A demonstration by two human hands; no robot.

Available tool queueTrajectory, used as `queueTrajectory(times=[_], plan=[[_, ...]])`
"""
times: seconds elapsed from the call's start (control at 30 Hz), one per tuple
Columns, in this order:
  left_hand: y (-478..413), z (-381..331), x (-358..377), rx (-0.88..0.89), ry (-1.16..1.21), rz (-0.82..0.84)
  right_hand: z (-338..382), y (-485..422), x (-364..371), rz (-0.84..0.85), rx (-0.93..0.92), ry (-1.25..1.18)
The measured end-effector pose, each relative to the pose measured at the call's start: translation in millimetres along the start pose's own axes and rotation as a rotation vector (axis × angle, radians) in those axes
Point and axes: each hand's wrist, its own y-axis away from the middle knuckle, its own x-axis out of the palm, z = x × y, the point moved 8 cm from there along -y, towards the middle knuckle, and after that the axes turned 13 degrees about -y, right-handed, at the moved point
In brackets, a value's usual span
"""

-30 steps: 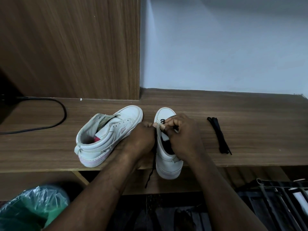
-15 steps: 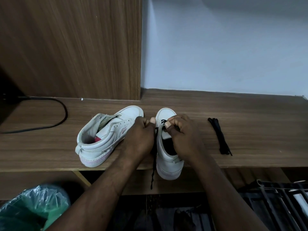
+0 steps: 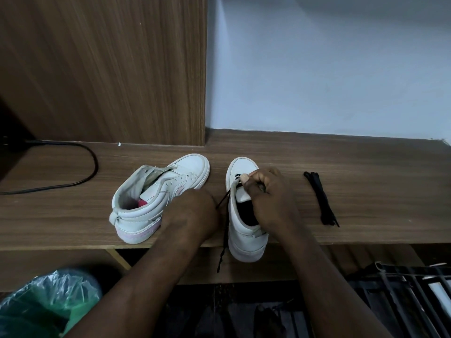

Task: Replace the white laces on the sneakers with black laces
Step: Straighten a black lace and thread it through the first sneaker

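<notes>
Threading is under way on the upright sneaker (image 3: 240,164), which stands at the bench's (image 3: 366,172) front edge with its heel overhanging and its toe pointing toward the back. The hands are apart, one on each side of the tongue.

- Right hand (image 3: 271,193): curled, with thumb and forefinger pinching the eyelet flap down by the toe. We cannot tell whether the lace is also inside that pinch.
- Left hand (image 3: 192,213): back of the hand toward us, fingers hidden. One strand of the black lace (image 3: 224,237) runs taut from the lowest eyelets to its knuckles, so we take it as pinched there.
- Another length of the lace hangs slack over the front edge.
- Only the lowest eyelets near the toe show black; we judge the lacing barely begun.

How we would do this step well:
- Keep the right-hand pinch on the flap so the shoe does not skid off the front edge when the left hand pulls.
- Pull along the line of the eyelet, not upward, and stop once both ends are about equal.
- Keep the lace flat and untwisted before the first cross.
- Gather the hanging end onto the bench; left dangling, it could snag.

Other items: the tilted sneaker (image 3: 170,189) leans just beside the left hand with no lace visible. A spare black lace (image 3: 321,198) lies bundled toward the bench's right end, well apart from the hands.
</notes>
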Motion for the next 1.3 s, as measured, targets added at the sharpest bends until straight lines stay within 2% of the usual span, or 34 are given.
queueTrajectory(times=[0.1,0.27,0.3,0.4,0.53,0.6,0.73,0.8,1.0,1.07,1.13,1.3], plan=[[5.6,0.9,-7.0,-0.005,-0.044,-0.039,0.0,-0.1,-4.6,-0.062,-0.001,-0.063],[7.3,-4.4,-40.1,0.111,0.243,-0.401,0.3,1.2,-4.1,-0.085,0.008,-0.092],[5.9,-6.8,-41.3,0.153,0.358,-0.407,0.8,0.9,-4.4,-0.085,0.006,-0.091],[-0.3,-12.4,-29.3,0.178,0.625,-0.266,2.6,0.9,-5.1,-0.080,0.006,-0.090],[-5.2,-10.1,-18.3,0.131,0.711,-0.159,0.8,1.1,-3.0,-0.054,0.029,-0.065],[-6.7,-9.2,-18.2,0.141,0.603,-0.143,0.5,1.0,-4.2,-0.069,0.017,-0.049],[-3.3,-4.8,-3.0,0.110,0.000,-0.007,-0.5,2.7,-13.6,-0.153,-0.002,-0.009],[-0.3,-3.2,-1.1,0.097,-0.056,0.017,2.0,2.3,-18.2,-0.183,-0.012,-0.028],[-1.0,-0.9,-32.3,0.149,0.361,-0.273,12.0,0.9,-19.8,-0.195,-0.059,-0.094],[-2.8,-5.0,-27.7,0.175,0.547,-0.224,11.8,1.0,-21.7,-0.199,-0.075,-0.107],[-6.2,-10.1,-15.8,0.171,0.754,-0.107,8.9,0.2,-23.3,-0.202,-0.049,-0.155],[-8.9,-10.4,-1.9,0.102,0.977,0.038,-0.5,-0.7,-19.2,-0.191,0.045,-0.301]])
